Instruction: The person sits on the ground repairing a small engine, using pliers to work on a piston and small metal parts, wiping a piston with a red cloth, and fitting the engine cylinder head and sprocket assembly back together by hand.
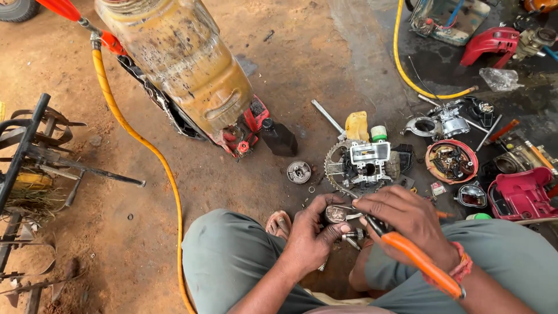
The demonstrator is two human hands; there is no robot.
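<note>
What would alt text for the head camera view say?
A seated person's left hand holds a small metal engine part while the right hand works on it with orange-handled pliers. Dismantled engine parts, a yellow hose and a grimy tank lie on the dirt floor.

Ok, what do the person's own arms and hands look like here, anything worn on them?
Both forearms are bare, with no sleeves in view. The left hand wears no glove, ring or band that shows. The right hand is also ungloved; a red-orange thread band circles its wrist. Grey-green trousers cover the knees below.
</note>
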